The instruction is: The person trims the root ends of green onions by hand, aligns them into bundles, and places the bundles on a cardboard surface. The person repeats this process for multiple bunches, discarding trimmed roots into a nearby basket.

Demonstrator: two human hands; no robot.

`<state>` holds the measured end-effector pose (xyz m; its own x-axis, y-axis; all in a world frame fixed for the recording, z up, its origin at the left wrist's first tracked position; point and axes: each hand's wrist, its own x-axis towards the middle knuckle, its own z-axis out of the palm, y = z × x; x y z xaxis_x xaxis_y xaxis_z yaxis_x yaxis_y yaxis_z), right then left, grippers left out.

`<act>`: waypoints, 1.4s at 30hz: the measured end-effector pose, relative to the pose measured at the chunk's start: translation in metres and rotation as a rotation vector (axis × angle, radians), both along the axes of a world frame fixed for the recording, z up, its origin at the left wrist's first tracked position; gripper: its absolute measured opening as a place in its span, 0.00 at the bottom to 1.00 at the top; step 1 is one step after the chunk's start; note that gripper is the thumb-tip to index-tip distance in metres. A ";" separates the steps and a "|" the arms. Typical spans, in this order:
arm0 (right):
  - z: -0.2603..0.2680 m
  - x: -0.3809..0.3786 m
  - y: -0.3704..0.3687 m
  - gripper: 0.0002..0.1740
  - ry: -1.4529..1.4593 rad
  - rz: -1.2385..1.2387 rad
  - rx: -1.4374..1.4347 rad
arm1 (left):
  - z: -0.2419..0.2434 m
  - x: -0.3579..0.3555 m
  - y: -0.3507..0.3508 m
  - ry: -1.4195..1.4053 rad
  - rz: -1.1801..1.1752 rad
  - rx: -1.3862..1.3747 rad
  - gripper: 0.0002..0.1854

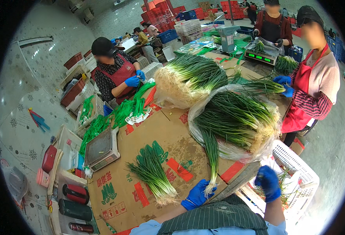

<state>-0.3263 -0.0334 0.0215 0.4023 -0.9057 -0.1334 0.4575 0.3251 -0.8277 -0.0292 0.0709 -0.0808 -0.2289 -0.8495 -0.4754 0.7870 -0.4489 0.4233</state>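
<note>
Blue gloves cover both of my hands. My left hand (196, 194) is at the table's front edge, its fingers around the root end of a small bunch of green onions (213, 158). The leaves of that bunch point away from me, towards the large pile of green onions (234, 114) on a clear plastic sheet. My right hand (268, 182) is raised above the white plastic basket, its fingers curled; whether anything is in them is hidden. To the left of my left hand a separate bunch of green onions (154, 176) lies on the cardboard (175, 129), roots towards me.
Another large onion pile (190, 79) stands farther back. At the left are a weighing scale (102, 149) and green mesh bags (128, 108). The white basket (304, 182), holding scraps, stands at the right. Co-workers stand at the left (113, 70), right (313, 73) and back (272, 26).
</note>
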 end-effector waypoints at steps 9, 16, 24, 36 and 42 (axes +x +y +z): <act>-0.047 -0.133 -0.001 0.06 0.353 -0.386 -0.159 | 0.024 0.001 -0.012 0.377 -0.146 -0.060 0.22; -0.104 -0.118 -0.011 0.11 1.024 -0.546 -0.197 | 0.060 0.002 -0.006 -0.539 0.131 -0.210 0.20; -0.044 0.063 0.001 0.19 0.253 0.169 -0.172 | 0.047 -0.003 0.009 -0.491 0.067 -0.066 0.21; -0.066 0.157 0.000 0.21 0.297 0.398 -0.013 | 0.058 -0.015 0.015 -0.447 0.183 -0.067 0.15; -0.074 0.150 -0.001 0.21 0.399 0.447 0.072 | 0.048 -0.024 0.011 -0.695 0.244 -0.132 0.16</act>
